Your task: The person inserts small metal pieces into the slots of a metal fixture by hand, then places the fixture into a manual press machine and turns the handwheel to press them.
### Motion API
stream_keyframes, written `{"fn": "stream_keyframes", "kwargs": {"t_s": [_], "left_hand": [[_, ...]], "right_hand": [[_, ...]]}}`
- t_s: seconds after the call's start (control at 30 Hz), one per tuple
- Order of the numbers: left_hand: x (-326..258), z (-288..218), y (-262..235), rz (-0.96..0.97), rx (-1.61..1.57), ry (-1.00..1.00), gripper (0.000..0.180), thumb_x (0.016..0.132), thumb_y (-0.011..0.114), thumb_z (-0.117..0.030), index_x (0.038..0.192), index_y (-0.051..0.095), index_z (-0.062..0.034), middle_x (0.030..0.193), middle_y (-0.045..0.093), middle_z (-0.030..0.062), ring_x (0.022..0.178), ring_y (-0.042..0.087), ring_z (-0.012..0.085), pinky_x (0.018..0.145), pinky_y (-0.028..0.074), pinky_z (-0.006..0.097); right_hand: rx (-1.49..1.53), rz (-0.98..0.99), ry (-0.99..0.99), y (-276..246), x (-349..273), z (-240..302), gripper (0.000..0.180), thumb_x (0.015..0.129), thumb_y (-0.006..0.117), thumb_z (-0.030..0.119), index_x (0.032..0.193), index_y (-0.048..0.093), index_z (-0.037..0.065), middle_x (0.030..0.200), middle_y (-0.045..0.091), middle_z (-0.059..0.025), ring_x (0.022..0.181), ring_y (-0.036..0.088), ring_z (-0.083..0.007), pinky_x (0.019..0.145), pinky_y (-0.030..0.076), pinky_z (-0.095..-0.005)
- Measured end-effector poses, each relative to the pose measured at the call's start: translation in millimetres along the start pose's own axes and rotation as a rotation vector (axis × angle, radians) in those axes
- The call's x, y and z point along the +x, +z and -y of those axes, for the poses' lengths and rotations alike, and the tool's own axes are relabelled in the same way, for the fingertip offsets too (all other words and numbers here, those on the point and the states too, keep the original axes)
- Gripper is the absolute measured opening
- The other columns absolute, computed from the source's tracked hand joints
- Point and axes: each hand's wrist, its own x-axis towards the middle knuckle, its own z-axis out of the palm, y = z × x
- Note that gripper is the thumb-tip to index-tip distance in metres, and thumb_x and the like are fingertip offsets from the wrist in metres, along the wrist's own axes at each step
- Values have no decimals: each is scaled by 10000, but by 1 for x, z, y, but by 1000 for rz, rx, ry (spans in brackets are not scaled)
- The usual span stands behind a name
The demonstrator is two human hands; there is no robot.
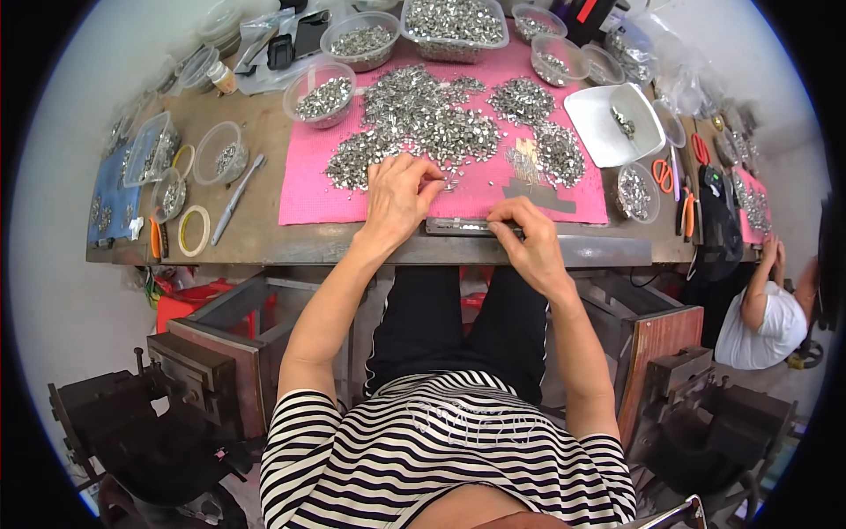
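My left hand (399, 196) rests at the near edge of a large heap of small silvery metal pieces (405, 101) on a pink mat (317, 198). Its fingers are bent, with thumb and forefinger drawn close together; whatever may be between them is too small to name. At the mat's front edge lies a narrow dark metal bar (454, 227) with a row of small shiny pieces along it. My right hand (531, 240) is at the bar's right end, thumb and forefinger pinched there. Its fingertips hide what they hold.
Clear plastic tubs (322, 95) of metal pieces line the back, beside a white tray (599, 132). Tape rolls (194, 231) and a toothbrush (238, 201) lie left; orange-handled pliers (687, 216) and scissors (663, 175) lie right. A co-worker (762, 322) sits far right.
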Motion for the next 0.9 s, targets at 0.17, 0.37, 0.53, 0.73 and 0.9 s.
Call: {"fn": "stream_keyframes", "kwargs": {"t_s": [0.17, 0.37, 0.53, 0.73, 0.9], "left_hand": [[1, -1, -7, 32, -119, -33, 75, 847, 766, -151, 911, 732, -129, 863, 673, 8, 881, 605, 233, 862, 387, 393], [-11, 4, -13, -41, 54, 97, 71, 855, 764, -142, 920, 739, -126, 866, 653, 23, 893, 608, 235, 882, 396, 406], [-14, 7, -8, -71, 122, 155, 73, 858, 775, -176, 912, 757, -130, 873, 636, 24, 902, 600, 228, 882, 396, 413], [-15, 7, -6, -100, 163, 196, 70, 862, 770, -194, 918, 746, -159, 864, 593, 30, 920, 577, 249, 934, 383, 457], [-12, 6, -5, -99, 192, 197, 83, 865, 776, -195, 932, 746, -155, 865, 612, 23, 894, 584, 232, 922, 372, 433]], "right_hand": [[-24, -36, 35, 11, -8, -4, 114, 856, 727, -20, 948, 665, 7, 950, 680, -120, 921, 652, -309, 819, 495, -399], [-149, -71, -58, 16, -9, -6, 118, 852, 732, -22, 959, 687, 2, 975, 686, -117, 887, 641, -294, 797, 500, -385], [-311, -57, -228, 15, -8, -4, 123, 844, 752, 33, 954, 696, 39, 931, 675, -82, 878, 633, -293, 808, 463, -402], [-345, 6, -191, 24, 28, -13, 95, 869, 728, 69, 962, 726, 50, 860, 656, -81, 849, 628, -294, 783, 449, -409], [-441, 4, -140, 59, 61, -23, 115, 848, 756, 125, 932, 718, 56, 848, 645, -97, 871, 635, -303, 801, 453, -431]]}}
